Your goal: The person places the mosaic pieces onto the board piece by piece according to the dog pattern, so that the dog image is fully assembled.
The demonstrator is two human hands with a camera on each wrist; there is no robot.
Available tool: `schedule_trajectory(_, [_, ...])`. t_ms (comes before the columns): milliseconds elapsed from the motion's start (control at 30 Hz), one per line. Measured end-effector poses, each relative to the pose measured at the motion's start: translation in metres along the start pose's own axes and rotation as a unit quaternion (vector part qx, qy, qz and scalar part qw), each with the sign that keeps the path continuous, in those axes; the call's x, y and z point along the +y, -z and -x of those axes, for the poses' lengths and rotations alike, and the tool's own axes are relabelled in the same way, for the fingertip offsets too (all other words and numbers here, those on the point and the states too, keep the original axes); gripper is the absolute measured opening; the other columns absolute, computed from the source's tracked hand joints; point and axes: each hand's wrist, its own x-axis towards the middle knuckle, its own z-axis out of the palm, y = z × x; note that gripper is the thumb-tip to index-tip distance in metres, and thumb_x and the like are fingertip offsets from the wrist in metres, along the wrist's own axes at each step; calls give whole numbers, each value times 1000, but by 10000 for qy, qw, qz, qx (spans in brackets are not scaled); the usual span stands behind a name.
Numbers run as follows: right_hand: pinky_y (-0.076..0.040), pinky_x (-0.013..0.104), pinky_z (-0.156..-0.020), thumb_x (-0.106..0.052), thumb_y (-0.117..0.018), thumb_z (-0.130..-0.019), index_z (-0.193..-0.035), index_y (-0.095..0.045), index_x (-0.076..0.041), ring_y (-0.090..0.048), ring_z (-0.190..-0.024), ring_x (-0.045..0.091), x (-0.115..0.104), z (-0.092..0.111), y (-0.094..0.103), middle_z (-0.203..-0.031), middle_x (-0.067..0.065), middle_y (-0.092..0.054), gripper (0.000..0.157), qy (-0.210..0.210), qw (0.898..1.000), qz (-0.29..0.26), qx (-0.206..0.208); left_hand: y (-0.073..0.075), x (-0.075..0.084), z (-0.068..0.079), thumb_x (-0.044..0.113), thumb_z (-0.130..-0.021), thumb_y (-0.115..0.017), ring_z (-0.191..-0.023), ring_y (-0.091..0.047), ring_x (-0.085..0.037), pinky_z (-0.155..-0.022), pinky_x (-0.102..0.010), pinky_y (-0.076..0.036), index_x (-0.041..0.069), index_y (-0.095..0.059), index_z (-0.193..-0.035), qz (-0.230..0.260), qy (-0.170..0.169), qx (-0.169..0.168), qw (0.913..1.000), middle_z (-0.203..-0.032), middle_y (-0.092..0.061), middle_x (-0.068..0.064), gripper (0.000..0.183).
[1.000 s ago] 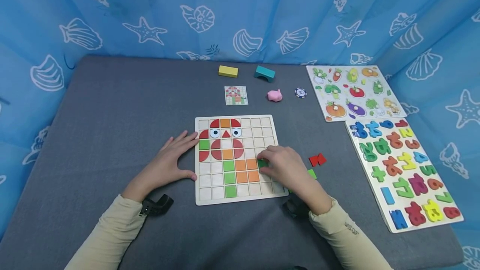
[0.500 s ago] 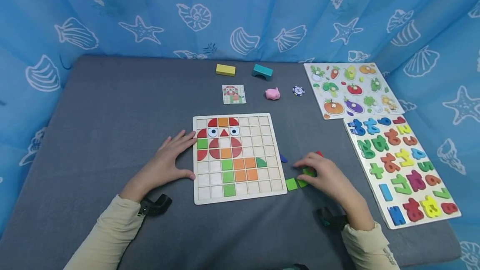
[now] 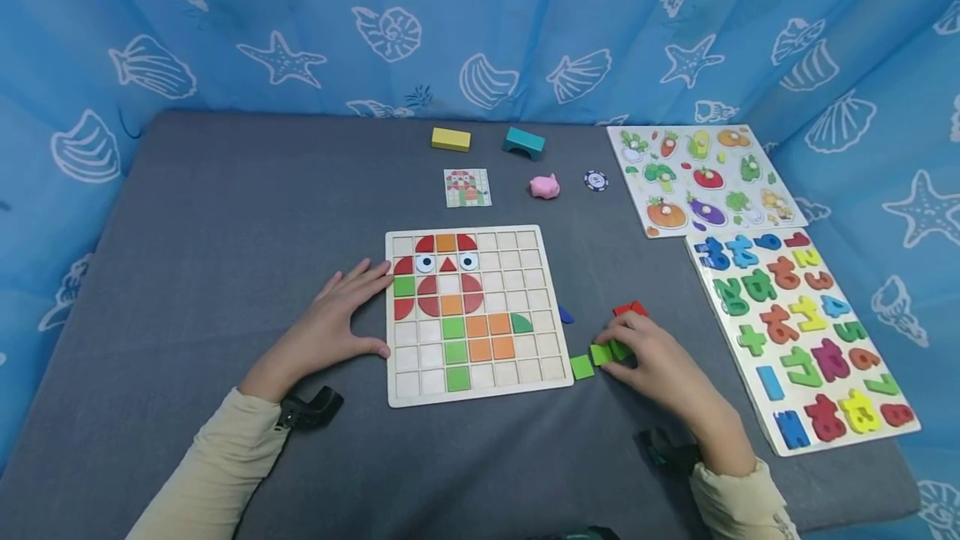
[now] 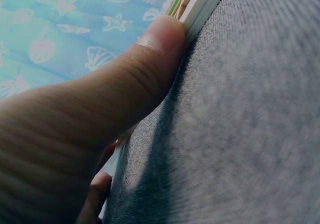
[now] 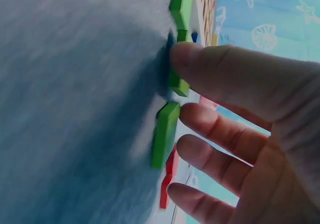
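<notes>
A wooden grid board lies on the grey table, part-filled with red, orange and green tiles and two eye tiles. My left hand rests at its left edge, fingers spread, with the thumb touching the rim in the left wrist view. To the right of the board, my right hand pinches a green square tile between thumb and fingers. Another green square lies nearer the board, and a further green tile sits under the fingers. A dark green quarter-round tile is in a grid cell.
Red tiles and a blue piece lie near the right hand. Behind the board are a pattern card, yellow block, teal arch, pink pig and chip. A vegetable puzzle and number puzzle stand right.
My right hand has let go of the dark green quarter-round tile on the board and moved right to the green squares, where it now pinches one. The left hand stays in place.
</notes>
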Motion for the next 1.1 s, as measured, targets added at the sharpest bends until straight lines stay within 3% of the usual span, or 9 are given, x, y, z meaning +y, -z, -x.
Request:
schedule_trajectory(200, [-48,33,-77,-18,-74,-72,-95,-65,-13,-54,-86,11,-23,-21,-2,-93,-3,-59,25,173,9996,-227,81,1,0,0,56,-57,-72,-137,-8,-22,-107,-50,-4,17,-32,-139,47,-19,-4,10000,-147,-21,2,99])
schedule_trajectory(400, [-47,32,-76,-25,-76,-70,-97,-65,-14,-53,-82,9,-50,-44,-12,-92,-3,-61,31,569,9984,47,-40,1,0,0,58,-58,-70,-137,-7,-21,-107,-50,-4,18,-31,-140,2,46,-69,10000,-147,-20,3,100])
schedule_trajectory(600, [-46,31,-73,-26,-76,-69,-92,-66,-16,-53,-81,7,-61,-55,-18,-89,-6,-60,27,866,9962,110,-45,1,0,0,59,-58,-70,-137,-7,-20,-107,-50,-4,19,-30,-140,-29,33,-51,10000,-147,-20,4,100])
schedule_trajectory(867, [-46,32,-75,-27,-75,-70,-97,-67,-16,-53,-84,9,-63,-52,-14,-93,-5,-60,30,710,9971,52,-270,1,0,1,59,-57,-70,-137,-7,-21,-107,-51,-4,17,-31,-140,37,18,-61,10000,-147,-21,2,101])
schedule_trajectory(1100, [-49,32,-77,-23,-77,-69,-100,-66,-16,-54,-86,10,-38,-26,0,-96,-5,-59,34,260,9981,-541,-165,2,1,1,58,-58,-71,-137,-8,-22,-107,-51,-4,17,-31,-140,46,7,-57,10000,-147,-21,2,100])
